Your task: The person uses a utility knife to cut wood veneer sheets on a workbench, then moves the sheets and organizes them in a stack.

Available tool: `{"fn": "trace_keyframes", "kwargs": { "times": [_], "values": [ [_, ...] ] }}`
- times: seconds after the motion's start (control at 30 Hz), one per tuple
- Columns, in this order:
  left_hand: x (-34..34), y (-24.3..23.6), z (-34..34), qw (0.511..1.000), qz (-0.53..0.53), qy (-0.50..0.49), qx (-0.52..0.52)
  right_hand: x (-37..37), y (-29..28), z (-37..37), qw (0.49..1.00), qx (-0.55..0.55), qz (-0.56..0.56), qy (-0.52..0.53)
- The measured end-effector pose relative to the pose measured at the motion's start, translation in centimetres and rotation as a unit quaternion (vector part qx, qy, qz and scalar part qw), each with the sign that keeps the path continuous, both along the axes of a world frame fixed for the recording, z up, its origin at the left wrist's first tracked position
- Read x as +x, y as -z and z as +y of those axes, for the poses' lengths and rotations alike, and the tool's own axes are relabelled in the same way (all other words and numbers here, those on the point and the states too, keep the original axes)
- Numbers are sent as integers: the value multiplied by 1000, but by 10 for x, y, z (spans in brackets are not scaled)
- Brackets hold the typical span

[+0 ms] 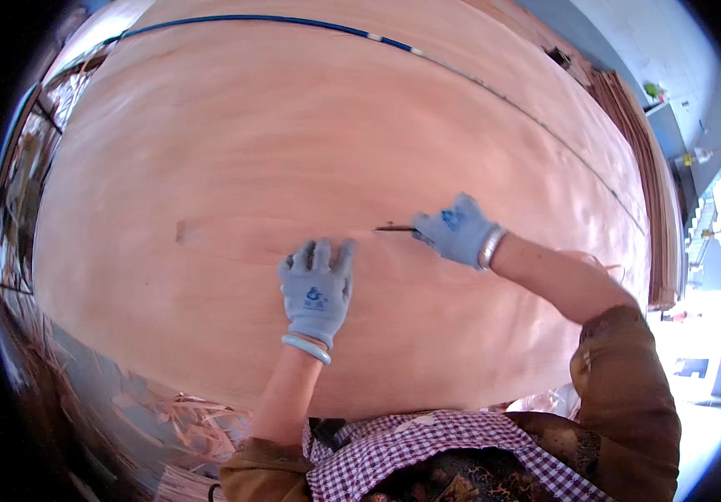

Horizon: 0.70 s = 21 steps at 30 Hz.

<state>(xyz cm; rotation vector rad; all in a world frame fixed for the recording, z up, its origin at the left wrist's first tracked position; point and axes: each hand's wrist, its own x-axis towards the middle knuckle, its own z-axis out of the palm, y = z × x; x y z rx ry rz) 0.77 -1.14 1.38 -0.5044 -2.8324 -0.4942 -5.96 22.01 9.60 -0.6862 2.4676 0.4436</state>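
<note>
A broad, pinkish-tan sheet of wood veneer [294, 151] lies spread before me. My left hand [317, 289], in a light blue-grey glove, rests palm down on it with the fingers spread. To its right, my gloved right hand [458, 231] is closed around a slim dark knife [394, 228]. The knife points left, its tip at or just above the veneer. Its handle is mostly hidden in the glove. A faint long seam or split in the veneer runs left from near my left fingertips, ending by a small brownish mark [181, 231].
Along the far side, a blue rod [294, 20] with white bands continues into a thin grey line curving right. Stacked veneer edges [638, 151] stand at the right. Torn veneer scraps [201, 422] litter the floor at the near left. A dark metal frame [47, 113] is at the left.
</note>
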Motion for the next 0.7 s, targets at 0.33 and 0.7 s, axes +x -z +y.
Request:
{"fn": "trace_keyframes", "kwargs": {
  "times": [0.33, 0.7],
  "values": [
    [1, 3, 6, 1000, 18, -2, -21, -6, 0, 9, 998, -30, -34, 47],
    [1, 1, 5, 999, 25, 4, -37, 29, 20, 47, 993, -14, -14, 113]
  ]
}}
